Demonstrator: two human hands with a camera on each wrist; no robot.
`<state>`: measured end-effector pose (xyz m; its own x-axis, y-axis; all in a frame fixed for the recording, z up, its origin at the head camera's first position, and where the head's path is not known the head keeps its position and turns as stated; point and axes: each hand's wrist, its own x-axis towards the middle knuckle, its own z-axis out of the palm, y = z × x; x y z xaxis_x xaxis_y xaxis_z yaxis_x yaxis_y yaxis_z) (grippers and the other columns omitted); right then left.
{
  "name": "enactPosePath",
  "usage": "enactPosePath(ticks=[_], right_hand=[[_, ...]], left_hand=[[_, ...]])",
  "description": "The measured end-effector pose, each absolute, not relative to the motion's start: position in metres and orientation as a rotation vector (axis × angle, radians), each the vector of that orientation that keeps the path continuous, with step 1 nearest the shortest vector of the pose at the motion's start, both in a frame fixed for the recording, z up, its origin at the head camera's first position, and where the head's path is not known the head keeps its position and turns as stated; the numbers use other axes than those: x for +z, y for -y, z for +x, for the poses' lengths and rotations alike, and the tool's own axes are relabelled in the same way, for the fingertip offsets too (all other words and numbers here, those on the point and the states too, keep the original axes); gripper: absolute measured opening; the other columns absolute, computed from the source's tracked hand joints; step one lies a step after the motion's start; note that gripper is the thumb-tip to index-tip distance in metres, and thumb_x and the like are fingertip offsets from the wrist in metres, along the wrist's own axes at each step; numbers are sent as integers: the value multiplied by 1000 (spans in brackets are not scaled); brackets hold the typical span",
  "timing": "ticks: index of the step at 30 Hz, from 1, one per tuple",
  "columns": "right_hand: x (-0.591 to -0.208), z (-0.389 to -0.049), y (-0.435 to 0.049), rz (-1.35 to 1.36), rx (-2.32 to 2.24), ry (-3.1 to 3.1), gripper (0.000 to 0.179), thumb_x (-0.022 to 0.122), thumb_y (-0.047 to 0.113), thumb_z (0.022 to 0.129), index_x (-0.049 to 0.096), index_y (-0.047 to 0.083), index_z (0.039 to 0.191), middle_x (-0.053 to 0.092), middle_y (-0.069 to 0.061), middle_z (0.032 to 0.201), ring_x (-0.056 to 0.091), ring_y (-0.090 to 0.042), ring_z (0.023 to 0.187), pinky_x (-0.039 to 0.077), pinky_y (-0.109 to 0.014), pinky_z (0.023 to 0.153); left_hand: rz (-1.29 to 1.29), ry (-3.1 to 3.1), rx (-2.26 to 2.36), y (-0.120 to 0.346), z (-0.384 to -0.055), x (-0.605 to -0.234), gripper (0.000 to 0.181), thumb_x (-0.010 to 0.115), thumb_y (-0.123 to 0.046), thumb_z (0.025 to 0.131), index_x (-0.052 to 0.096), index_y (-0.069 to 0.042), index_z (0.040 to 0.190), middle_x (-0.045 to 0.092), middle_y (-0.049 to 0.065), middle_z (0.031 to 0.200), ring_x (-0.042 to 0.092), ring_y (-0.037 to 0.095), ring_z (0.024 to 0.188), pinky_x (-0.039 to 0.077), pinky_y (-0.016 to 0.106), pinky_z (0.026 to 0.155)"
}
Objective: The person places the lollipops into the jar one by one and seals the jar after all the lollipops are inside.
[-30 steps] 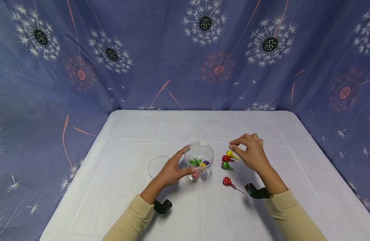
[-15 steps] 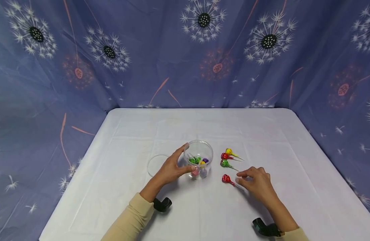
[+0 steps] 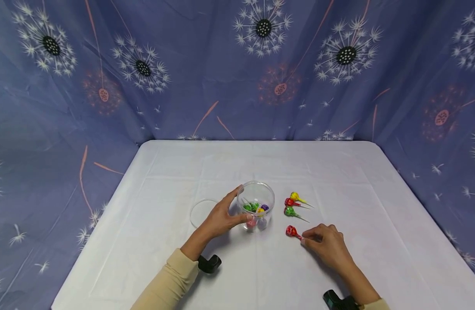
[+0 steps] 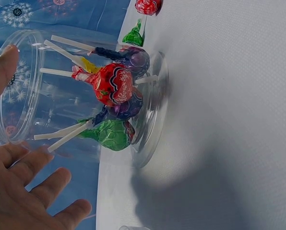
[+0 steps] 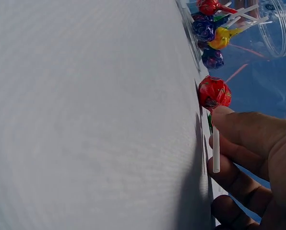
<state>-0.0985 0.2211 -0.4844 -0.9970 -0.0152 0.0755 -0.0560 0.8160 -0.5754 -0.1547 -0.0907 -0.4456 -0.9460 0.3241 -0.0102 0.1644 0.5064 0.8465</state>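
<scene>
Both hands were at work over the white-covered table (image 3: 229, 161). On the person's left side, the left hand (image 3: 218, 221) was wrapped about a clear plastic jar (image 3: 257, 193), its thumb along the near wall and its fingers on the far left side; the jar stood open end up, just right of that palm. Inside it, low down beside the left fingers, were wrapped lollipops: a red one (image 4: 113, 85), a green one (image 4: 115, 134), purple ones (image 4: 136, 62) and a yellow one (image 5: 220, 39), most of their white sticks pointing toward the opening.

Well apart from the jar, the right hand (image 3: 326, 245) pinched the stick of a red-wrapped lollipop (image 3: 291, 231) just below the candy, thumb on the visible side, while the candy end pointed left, toward the jar. The stick's free end ran back beneath the right palm, and the other fingers were bent loosely behind it.

Farther out from the right hand and slightly to its left lay three more lollipops in a close group: a yellow lollipop (image 3: 295, 196) farthest, a second red lollipop (image 3: 289, 202) next, and a green lollipop (image 3: 289, 211) nearest. Left of the left hand, partly hidden by it, lay a clear round lid (image 3: 190, 215). Beyond both hands hung a blue dandelion-print curtain (image 3: 206, 64).
</scene>
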Motion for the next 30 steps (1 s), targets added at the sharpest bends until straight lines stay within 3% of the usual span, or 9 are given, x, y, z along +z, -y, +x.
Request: enactPosePath(ticks=[20,30], right_hand=[[-490,-94,-223,93,918,2807,12,78,12,74,75,23,77,61,11,74,41,-8,74,25,-29,69],[-453,-111,-223,154,1005,2634,7,76,13,78,76,18,83,65,7,78,43,-10,78,31,-24,67]], left_hand=[[414,-2576,1424,91,-153,-446,87,73,-47,78,22,-41,148,28,-1,155,24,25,145,25,56,113],[410,-2578,1424,91,-154,-445,87,73,-46,78,22,-40,148,30,-3,155,24,24,145,24,56,114]])
